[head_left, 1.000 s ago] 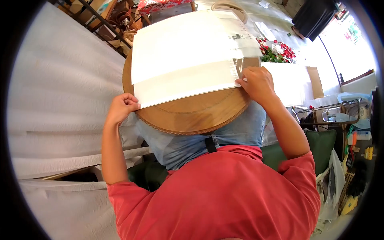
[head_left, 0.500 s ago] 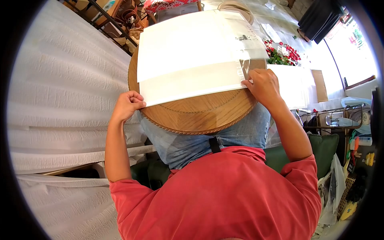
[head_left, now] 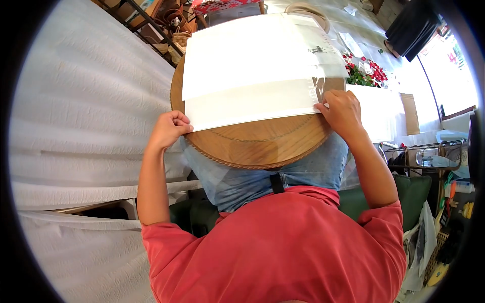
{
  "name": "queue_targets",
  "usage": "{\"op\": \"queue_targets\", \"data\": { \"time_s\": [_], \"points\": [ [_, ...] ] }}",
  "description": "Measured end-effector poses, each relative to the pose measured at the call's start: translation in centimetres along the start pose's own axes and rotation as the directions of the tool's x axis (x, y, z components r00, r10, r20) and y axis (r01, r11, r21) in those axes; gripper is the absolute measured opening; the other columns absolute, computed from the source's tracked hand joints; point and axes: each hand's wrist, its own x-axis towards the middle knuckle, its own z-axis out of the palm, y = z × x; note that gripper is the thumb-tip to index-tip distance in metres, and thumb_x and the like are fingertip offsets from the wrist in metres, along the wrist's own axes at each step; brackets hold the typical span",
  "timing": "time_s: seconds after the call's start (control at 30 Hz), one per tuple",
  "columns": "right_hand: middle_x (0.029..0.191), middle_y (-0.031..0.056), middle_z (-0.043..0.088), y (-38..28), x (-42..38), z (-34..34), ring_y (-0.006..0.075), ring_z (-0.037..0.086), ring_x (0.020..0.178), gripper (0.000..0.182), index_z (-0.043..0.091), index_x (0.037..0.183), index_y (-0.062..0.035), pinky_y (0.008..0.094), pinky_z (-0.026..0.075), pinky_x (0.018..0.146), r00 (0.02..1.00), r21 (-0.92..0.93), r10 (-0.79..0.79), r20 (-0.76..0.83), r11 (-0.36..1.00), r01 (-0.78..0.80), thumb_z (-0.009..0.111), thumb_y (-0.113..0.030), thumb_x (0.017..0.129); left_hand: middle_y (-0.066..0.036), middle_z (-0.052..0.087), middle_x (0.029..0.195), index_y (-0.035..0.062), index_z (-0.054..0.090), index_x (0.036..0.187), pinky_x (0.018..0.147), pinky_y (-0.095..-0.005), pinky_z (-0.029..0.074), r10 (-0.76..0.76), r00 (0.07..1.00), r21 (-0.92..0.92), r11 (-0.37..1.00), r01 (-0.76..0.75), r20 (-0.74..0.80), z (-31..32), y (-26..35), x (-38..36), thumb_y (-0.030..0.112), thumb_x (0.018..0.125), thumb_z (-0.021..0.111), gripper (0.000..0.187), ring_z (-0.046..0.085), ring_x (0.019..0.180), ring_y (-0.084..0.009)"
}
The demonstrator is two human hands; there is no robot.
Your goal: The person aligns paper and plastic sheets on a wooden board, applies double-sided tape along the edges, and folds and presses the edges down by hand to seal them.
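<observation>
Large white sheets (head_left: 247, 65) lie layered on a round wooden table (head_left: 252, 146) over my lap. My left hand (head_left: 173, 129) pinches the near left corner of the lower white sheet (head_left: 242, 107). At the near right corner, my right hand (head_left: 342, 108) has thumb and fingers closed on the same sheet's edge. Just beyond my right hand, a clear plastic sleeve (head_left: 331, 63) with small dark print reaches past the sheets' right side. Glare washes out much of the white surface.
Red flowers (head_left: 375, 73) stand beyond the table at the right, near white panels (head_left: 371, 111) and a strip of cardboard (head_left: 409, 113). A wire rack (head_left: 424, 159) is at the right. White cloth (head_left: 96, 116) hangs along the left. A basket (head_left: 179, 40) stands behind the table.
The table, sheets and both hands appear slightly farther right in the view, along with the surroundings. Both hands keep their hold on the sheet's near corners.
</observation>
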Motion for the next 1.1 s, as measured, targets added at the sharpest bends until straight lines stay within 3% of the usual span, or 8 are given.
{"op": "queue_targets", "data": {
  "time_s": [0.33, 0.6, 0.73, 0.8, 0.9, 0.97, 1.0, 1.1],
  "points": [
    [0.084, 0.0112, 0.07, 0.2, -0.1, 0.2, 0.0349, 0.069, 0.087, 0.026, 0.068, 0.081, -0.0062, 0.0487, 0.052, 0.084, 1.0, 0.005, -0.013, -0.023, 1.0, 0.013, 0.082, -0.027, 0.086, -0.002, 0.068, 0.076, 0.0017, 0.069, 0.089, 0.067, -0.0262, 0.052, -0.001, 1.0, 0.071, 0.997, 0.003, -0.016, 0.4, 0.6, 0.1, -0.003, 0.082, 0.084, 0.017, 0.062, 0.068, -0.0099],
    [0.083, 0.0113, 0.07, 0.3, -0.2, 0.5, 0.0353, 0.069, 0.087, 0.025, 0.067, 0.081, -0.0065, 0.0486, 0.052, 0.083, 0.998, 0.016, -0.026, -0.055, 1.0, 0.027, 0.082, -0.025, 0.085, -0.002, 0.066, 0.074, 0.0018, 0.067, 0.085, 0.062, -0.0261, 0.049, -0.078, 0.995, 0.249, 0.964, 0.091, -0.065, -1.1, 0.4, -0.3, -0.001, 0.083, 0.085, 0.018, 0.059, 0.066, -0.01],
    [0.082, 0.011, 0.071, 0.8, -0.4, 1.2, 0.0344, 0.07, 0.085, 0.022, 0.068, 0.082, -0.0083, 0.0481, 0.052, 0.081, 0.992, 0.036, -0.052, -0.112, 0.998, 0.056, 0.082, -0.025, 0.084, -0.002, 0.066, 0.075, 0.0016, 0.068, 0.087, 0.063, -0.0256, 0.048, -0.014, 0.998, 0.223, 0.974, 0.029, -0.065, -1.6, -0.5, -0.9, 0.002, 0.087, 0.083, 0.015, 0.058, 0.067, -0.0097],
    [0.081, 0.0108, 0.071, 0.8, -0.4, 1.0, 0.0341, 0.071, 0.085, 0.022, 0.068, 0.082, -0.0086, 0.0479, 0.052, 0.081, 0.993, 0.018, -0.049, -0.11, 0.999, 0.052, 0.082, -0.025, 0.084, -0.002, 0.064, 0.075, 0.0, 0.069, 0.09, 0.064, -0.0275, 0.048, 0.174, 0.947, 0.228, 0.967, -0.113, -0.27, 0.5, 1.1, -1.4, 0.002, 0.089, 0.079, 0.011, 0.056, 0.069, -0.0098],
    [0.081, 0.0105, 0.071, 0.6, -0.5, 0.5, 0.0336, 0.071, 0.086, 0.022, 0.068, 0.082, -0.0086, 0.0477, 0.052, 0.081, 0.994, 0.002, -0.064, -0.091, 0.998, 0.064, 0.081, -0.026, 0.085, -0.006, 0.067, 0.083, -0.0014, 0.071, 0.1, 0.07, -0.0286, 0.053, 0.523, 0.837, 0.299, 0.834, -0.463, -0.163, 7.3, 4.9, -2.0, 0.002, 0.093, 0.074, 0.009, 0.063, 0.074, -0.015],
    [0.082, 0.0108, 0.071, 0.7, -0.4, 0.9, 0.0365, 0.07, 0.083, 0.025, 0.067, 0.079, -0.0087, 0.0496, 0.054, 0.08, 0.992, 0.036, -0.051, -0.116, 0.998, 0.056, 0.085, -0.026, 0.082, -0.017, 0.071, 0.112, 0.0009, 0.072, 0.111, 0.09, -0.0432, 0.057, 0.703, 0.709, 0.353, 0.648, -0.675, 0.064, 12.0, 8.6, -2.8, 0.012, 0.093, 0.076, 0.022, 0.07, 0.102, -0.0328],
    [0.082, 0.0108, 0.071, 0.7, -0.4, 0.9, 0.0365, 0.07, 0.083, 0.025, 0.067, 0.079, -0.0087, 0.0496, 0.054, 0.08, 0.992, 0.024, -0.055, -0.114, 0.998, 0.058, 0.085, -0.026, 0.082, -0.021, 0.067, 0.132, 0.0009, 0.069, 0.126, 0.108, -0.0438, 0.052, 0.72, 0.676, 0.413, 0.573, -0.708, 0.159, 14.4, 10.2, -3.3, 0.014, 0.094, 0.077, 0.035, 0.065, 0.124, -0.037],
    [0.082, 0.0104, 0.073, 0.4, -0.4, 0.6, 0.0333, 0.072, 0.086, 0.021, 0.07, 0.084, -0.0081, 0.0474, 0.052, 0.081, 0.996, 0.0, -0.044, -0.082, 0.999, 0.045, 0.08, -0.026, 0.086, -0.025, 0.038, 0.168, -0.0048, 0.037, 0.162, 0.131, -0.0475, 0.024, 0.703, 0.605, 0.494, 0.401, -0.771, 0.374, 21.5, 12.0, -2.2, 0.039, 0.102, 0.065, 0.079, 0.032, 0.159, -0.0398]
  ]
}}
